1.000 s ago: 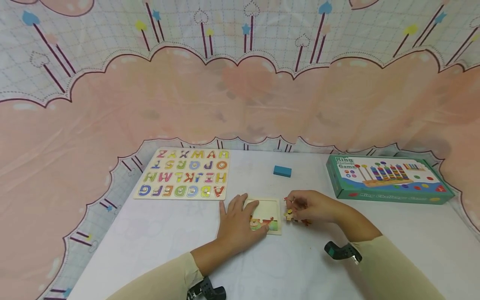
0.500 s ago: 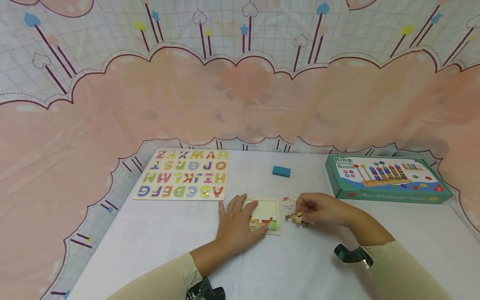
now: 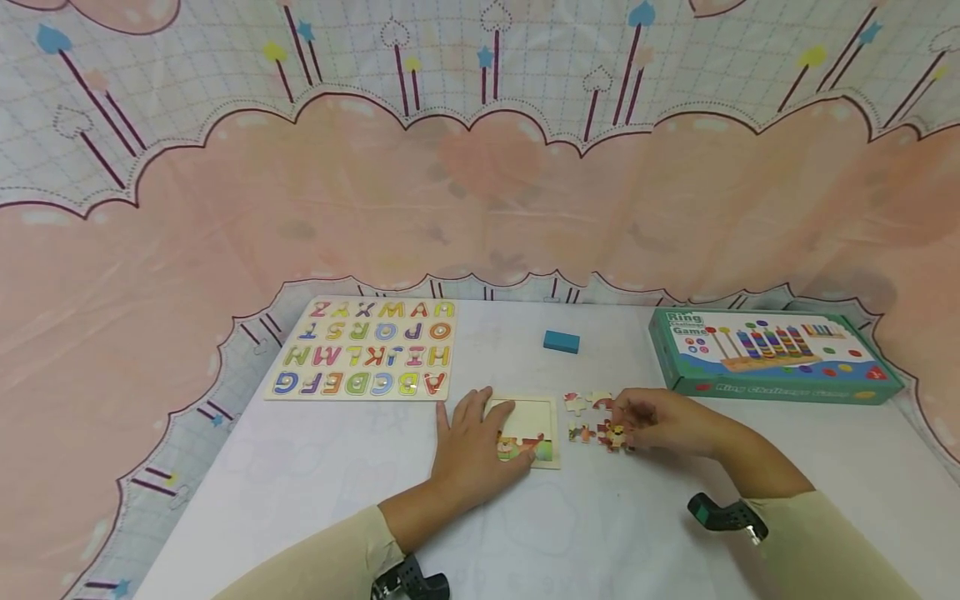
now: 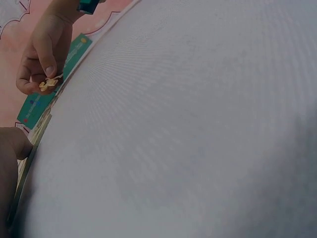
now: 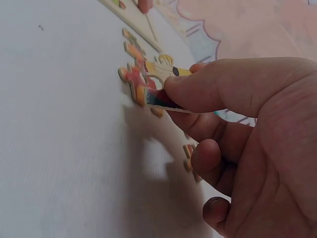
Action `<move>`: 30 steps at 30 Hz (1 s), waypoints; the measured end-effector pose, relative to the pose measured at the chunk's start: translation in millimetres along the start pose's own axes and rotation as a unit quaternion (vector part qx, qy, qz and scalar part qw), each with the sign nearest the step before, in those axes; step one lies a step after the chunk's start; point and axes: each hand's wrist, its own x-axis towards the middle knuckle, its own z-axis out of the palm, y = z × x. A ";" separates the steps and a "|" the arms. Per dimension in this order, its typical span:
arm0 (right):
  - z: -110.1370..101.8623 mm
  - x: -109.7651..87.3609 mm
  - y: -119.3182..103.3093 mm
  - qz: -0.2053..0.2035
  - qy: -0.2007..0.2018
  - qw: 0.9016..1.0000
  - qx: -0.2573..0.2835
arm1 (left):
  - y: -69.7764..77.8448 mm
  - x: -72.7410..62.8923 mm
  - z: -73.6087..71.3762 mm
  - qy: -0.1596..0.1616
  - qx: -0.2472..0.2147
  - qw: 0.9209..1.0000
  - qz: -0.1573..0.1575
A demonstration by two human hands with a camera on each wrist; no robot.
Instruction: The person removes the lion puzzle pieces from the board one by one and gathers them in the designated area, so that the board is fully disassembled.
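My left hand [image 3: 476, 446] lies with spread fingers on a small wooden puzzle board [image 3: 536, 415]. Fitted pieces with a coloured picture show along the board's near side; its far part is bare wood, and the hand hides the left part. To the right of it, my right hand [image 3: 667, 421] pinches a jigsaw piece [image 5: 162, 69] between thumb and fingers, yellow with a dark blue corner. The piece is held up over the loose jigsaw pieces, among them a pale one [image 3: 576, 403] and a small one [image 3: 581, 433].
An alphabet board [image 3: 367, 348] with colourful letters lies at the back left. Behind the puzzle sits a blue block [image 3: 562, 342]. A green Ring Challenge Game box [image 3: 776, 354] is at the back right. A patterned cloth [image 3: 480, 200] hangs behind the white table [image 3: 300, 475].
My right hand has moved right, away from the puzzle board, uncovering more loose pieces, with a yellow piece now seen in its fingers. The left hand has stayed in place.
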 end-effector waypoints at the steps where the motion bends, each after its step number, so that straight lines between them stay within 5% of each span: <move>1: -0.6 -1.0 0.6 0.001 0.001 1.000 -0.002 | -0.4 0.1 0.3 0.001 0.001 1.000 0.000; 30: -3.7 -14.2 22.2 0.019 0.066 0.995 -0.073 | -2.0 -0.5 4.4 0.015 -0.009 1.000 0.010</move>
